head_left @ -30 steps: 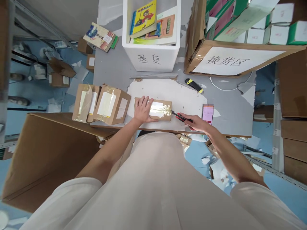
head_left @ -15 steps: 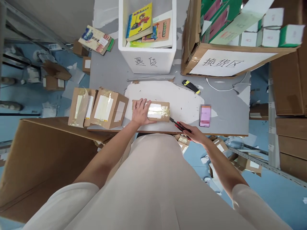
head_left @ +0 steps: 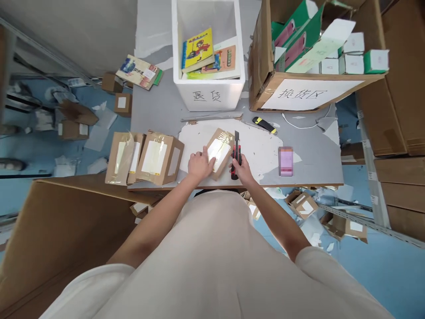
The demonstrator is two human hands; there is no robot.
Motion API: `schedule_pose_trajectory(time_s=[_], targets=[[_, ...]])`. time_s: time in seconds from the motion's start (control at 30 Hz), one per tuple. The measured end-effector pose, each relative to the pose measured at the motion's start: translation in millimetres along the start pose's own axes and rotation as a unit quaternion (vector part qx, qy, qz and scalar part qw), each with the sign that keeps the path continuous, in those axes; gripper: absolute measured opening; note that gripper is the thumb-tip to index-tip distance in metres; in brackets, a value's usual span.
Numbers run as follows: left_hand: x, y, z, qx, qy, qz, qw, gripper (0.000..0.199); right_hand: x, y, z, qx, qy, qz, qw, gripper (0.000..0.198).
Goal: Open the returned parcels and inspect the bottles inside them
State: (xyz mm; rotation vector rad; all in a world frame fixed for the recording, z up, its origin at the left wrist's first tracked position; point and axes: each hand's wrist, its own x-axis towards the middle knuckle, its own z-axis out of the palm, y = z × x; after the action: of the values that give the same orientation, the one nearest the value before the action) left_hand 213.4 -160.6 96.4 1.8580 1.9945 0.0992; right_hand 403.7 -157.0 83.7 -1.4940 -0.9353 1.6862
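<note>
In the head view, a small box [head_left: 221, 153] sits near the middle of the frame, on a white patch [head_left: 262, 150] of the tabletop [head_left: 315, 155]. It lies at a slant, its upper end leaning right, with a white label and shiny clear tape on top. The left hand [head_left: 199, 165] is against its lower left side, fingers loosely bent and thumb over the label; I cannot tell whether it grips the box or only steadies it. The right hand [head_left: 243, 170], just right of the box, is closed around a red-and-black knife [head_left: 236, 154], its blade pointing to the top of the frame.

Right of center are a black-and-yellow knife [head_left: 264, 125], a white cable [head_left: 300, 127] and a phone [head_left: 286, 161] with its screen partly blurred. At left center, 2 taped boxes [head_left: 160, 159] stand side by side. At the top center, a white bin [head_left: 229, 98] with handwriting on its front holds books [head_left: 198, 49]. At the upper right, a large carton [head_left: 260, 66] holds green-and-white boxes [head_left: 376, 62]. More books [head_left: 138, 73] lie at the upper left, and a big open carton [head_left: 83, 221] fills the lower left.
</note>
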Motion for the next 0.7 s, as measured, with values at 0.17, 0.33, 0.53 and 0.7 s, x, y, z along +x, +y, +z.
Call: schedule_pose_trajectory(time_s=[0.17,0.33,0.53,0.7], targets=[[-36,-30,14,-0.116,-0.009,0.021,0.993,0.061,27,-12,3,-0.020,-0.002,-0.012,1.000,0.041],[-32,-40,14,-0.141,0.024,0.036,0.989,0.067,12,-2,5,-0.008,0.034,-0.039,0.999,0.045],[56,-37,-17,-0.142,0.059,0.106,0.983,0.067,-73,39,2,0.005,0.119,0.038,0.992,0.048],[103,-33,-21,-0.159,-0.028,0.144,0.976,0.054,-99,52,21,0.167,0.081,0.103,0.977,0.058]])
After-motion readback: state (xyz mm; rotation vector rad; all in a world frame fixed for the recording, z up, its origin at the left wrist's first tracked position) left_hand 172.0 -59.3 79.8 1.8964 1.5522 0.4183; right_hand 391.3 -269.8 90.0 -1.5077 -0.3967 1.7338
